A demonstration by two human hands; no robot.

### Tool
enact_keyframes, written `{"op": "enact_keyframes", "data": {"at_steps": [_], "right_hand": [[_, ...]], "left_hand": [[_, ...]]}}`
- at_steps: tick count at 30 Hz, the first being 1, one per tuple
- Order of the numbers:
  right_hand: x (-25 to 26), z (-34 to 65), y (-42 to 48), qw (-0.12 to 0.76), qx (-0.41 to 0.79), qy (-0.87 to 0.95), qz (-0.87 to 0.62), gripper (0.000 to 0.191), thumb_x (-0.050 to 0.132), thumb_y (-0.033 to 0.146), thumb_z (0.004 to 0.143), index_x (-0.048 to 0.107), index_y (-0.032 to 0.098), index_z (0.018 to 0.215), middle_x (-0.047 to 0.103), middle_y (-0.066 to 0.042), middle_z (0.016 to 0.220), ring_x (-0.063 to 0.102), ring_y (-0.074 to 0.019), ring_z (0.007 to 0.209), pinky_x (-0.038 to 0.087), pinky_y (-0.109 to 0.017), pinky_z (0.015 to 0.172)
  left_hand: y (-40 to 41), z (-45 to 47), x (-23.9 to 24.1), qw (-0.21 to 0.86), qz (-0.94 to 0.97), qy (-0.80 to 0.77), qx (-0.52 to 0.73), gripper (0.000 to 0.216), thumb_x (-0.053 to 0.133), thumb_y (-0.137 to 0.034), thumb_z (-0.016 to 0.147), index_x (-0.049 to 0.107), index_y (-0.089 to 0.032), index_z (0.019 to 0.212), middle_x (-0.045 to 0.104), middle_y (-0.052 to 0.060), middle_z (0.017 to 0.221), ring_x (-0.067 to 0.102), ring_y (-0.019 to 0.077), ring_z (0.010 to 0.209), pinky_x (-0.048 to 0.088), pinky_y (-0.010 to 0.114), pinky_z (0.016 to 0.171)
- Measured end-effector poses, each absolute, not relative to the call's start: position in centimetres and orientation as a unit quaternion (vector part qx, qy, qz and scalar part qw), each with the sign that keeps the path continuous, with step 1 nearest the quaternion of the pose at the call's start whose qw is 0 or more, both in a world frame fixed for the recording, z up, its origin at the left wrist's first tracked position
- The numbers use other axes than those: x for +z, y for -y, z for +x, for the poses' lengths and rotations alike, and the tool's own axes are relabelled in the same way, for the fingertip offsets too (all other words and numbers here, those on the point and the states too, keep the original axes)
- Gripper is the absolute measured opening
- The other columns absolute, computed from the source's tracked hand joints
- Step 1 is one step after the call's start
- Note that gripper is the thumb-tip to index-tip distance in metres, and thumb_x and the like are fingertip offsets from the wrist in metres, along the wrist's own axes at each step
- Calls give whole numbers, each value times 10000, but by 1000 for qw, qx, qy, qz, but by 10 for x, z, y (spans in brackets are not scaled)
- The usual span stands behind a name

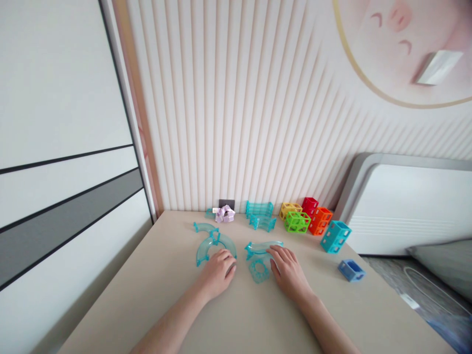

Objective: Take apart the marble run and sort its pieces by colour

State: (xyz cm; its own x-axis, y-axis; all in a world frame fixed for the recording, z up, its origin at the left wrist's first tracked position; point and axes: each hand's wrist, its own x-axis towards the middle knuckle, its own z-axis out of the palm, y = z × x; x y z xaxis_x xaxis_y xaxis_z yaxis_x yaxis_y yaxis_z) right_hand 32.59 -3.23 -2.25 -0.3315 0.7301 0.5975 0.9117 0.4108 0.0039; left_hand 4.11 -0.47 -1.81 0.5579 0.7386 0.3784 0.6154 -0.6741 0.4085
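Observation:
My left hand (219,273) is curled over the near right end of a translucent teal curved track piece (203,248). Its fingertips are partly hidden, and the curve joins another arc (206,227) behind it. My right hand (289,270) has its fingers bent over the right end of a translucent teal long track piece (260,247), with the thumb lower and apart from the fingers. Just left of that thumb lies a flat teal square piece (259,271) with a round hole. Both hands rest low at the tabletop (243,319).
More teal track pieces (259,209) stand by the ribbed wall (221,98), with a lilac object (224,214) to their left. Yellow, green (297,222), red, orange (320,221) and teal (335,236) block frames stand at right. A blue block (351,270) sits near the right edge.

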Motion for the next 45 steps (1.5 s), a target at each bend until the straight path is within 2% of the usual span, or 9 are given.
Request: {"op": "enact_keyframes", "data": {"at_steps": [5,11,16,21,28,33,39,42,45], "right_hand": [[-16,317,47,272,-205,799,-496,323,485,194,982,620,231,1273,660,-129,1295,592,-280,1233,436,-512,1068],[-9,289,68,272,-135,848,-434,146,562,237,984,671,232,1081,713,-89,1119,647,-239,1031,511,-407,910],[-17,279,72,249,-126,838,-469,254,683,322,919,659,216,1149,712,-101,1098,639,-270,996,508,-423,888],[-14,280,70,250,-82,863,-432,167,599,254,971,657,214,1123,727,-74,969,639,-249,947,506,-400,869],[-11,268,67,253,-38,892,-372,190,548,268,1001,640,217,1159,724,-68,933,630,-238,931,498,-387,854],[-12,261,62,263,-13,895,-361,172,543,266,1001,633,206,1136,715,-64,940,620,-231,904,490,-370,830],[-16,262,63,257,7,890,-377,116,542,264,1003,640,219,1047,700,-41,909,613,-212,880,475,-350,825],[-19,262,65,250,11,887,-388,97,552,258,995,633,225,1036,694,-37,904,615,-210,872,474,-341,816],[-19,262,65,248,9,885,-394,81,556,250,987,624,233,1025,694,-31,897,617,-210,850,473,-333,791]], "left_hand": [[4,41,-20,114,873,-386,276,187,521,-149,926,694,-211,962,693,64,994,627,233,1049,524,385,950],[3,41,-20,118,876,-389,258,181,526,-146,934,690,-202,986,690,72,1032,616,239,1092,518,388,975],[4,41,-19,120,878,-387,256,192,511,-160,944,691,-203,997,686,71,1031,612,234,1084,515,393,983],[4,40,-17,118,874,-392,263,215,508,-160,938,684,-219,1044,682,66,1055,617,230,1070,518,394,974],[6,41,-15,95,858,-397,311,269,510,-166,928,659,-238,1140,670,74,1150,606,238,1136,490,409,1025],[-43,19,8,51,824,-488,282,242,467,-198,964,695,-236,1034,704,77,1110,631,238,1104,461,374,1033],[-143,-20,25,67,774,-587,228,273,470,-122,970,674,-188,1139,714,122,1130,651,259,1130,471,385,1009],[-174,-22,16,90,764,-610,193,204,566,-231,986,656,-180,1162,683,104,1185,651,239,1102,520,425,971],[-190,-19,4,111,762,-616,165,318,628,-353,965,617,-176,1229,636,94,1260,649,236,1078,561,457,916]]}}
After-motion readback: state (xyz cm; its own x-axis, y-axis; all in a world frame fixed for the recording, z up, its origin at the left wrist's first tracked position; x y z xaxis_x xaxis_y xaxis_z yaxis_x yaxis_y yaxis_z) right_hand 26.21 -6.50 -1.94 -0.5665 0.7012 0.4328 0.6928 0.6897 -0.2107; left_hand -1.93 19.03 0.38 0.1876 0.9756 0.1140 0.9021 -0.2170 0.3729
